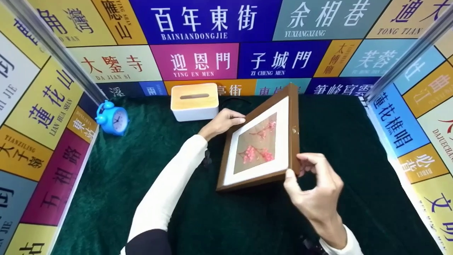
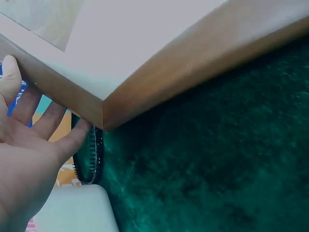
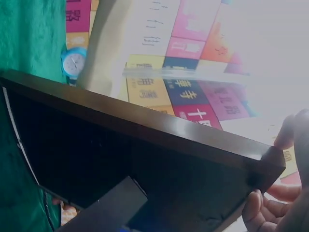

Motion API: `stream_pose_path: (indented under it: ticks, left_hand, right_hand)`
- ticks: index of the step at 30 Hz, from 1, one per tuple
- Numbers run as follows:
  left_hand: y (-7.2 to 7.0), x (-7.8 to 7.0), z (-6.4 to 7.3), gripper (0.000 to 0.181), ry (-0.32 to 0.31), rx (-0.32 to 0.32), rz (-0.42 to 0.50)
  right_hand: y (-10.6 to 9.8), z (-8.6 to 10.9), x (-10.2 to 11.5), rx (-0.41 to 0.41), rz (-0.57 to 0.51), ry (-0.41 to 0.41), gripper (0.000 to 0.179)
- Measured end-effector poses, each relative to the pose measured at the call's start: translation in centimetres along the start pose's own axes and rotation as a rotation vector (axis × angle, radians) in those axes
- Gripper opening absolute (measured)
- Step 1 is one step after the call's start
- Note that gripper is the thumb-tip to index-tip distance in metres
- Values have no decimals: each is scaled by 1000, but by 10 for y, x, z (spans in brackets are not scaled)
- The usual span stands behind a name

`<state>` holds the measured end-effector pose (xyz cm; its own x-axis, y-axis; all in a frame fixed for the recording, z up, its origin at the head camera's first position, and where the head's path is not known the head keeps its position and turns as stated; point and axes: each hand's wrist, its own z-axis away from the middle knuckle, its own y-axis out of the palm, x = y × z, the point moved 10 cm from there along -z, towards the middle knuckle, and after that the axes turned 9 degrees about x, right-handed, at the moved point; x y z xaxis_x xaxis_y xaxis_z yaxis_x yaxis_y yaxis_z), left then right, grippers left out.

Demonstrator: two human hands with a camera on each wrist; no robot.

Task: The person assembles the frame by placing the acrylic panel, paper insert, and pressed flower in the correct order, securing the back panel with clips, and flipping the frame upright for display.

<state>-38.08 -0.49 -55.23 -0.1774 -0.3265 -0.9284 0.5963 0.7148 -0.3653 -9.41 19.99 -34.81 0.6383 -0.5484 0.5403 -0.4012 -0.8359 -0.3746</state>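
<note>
A picture frame (image 1: pixel 258 141) with a brown wooden border, white mat and pink flowers stands tilted above the green cloth. My left hand (image 1: pixel 223 122) grips its far left edge, thumb on the front; in the left wrist view its other fingers reach behind the border. With thumb and fingers, my right hand (image 1: pixel 316 189) pinches the near right corner. In the right wrist view the frame's black back (image 3: pixel 87 150) shows, with a dark support leg (image 3: pixel 108 208) sticking out from it.
A white tissue box (image 1: pixel 194 102) with a wooden lid stands behind my left hand. Beside it lies a black toothed loop (image 2: pixel 98 159). A blue alarm clock (image 1: pixel 113 118) stands at the back left. Printed panels (image 1: pixel 198 60) wall in the green cloth (image 1: pixel 106 184).
</note>
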Motion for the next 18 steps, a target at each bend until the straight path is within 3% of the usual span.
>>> stream_pose_path:
  ticks: [7,13,18]
  left_hand:
    - [-14,0,19,24,40,-87,98]
    - [-18,7,38,31,-62,-127,209]
    - [-18,12,55,36,-131,-136,245]
  right_hand:
    - [-18,-12,-7,-78,-64,40,22]
    - [-34,-29,-19,-169,-216,74,19]
    - [-40,-43,-36,-171,-237,106,17]
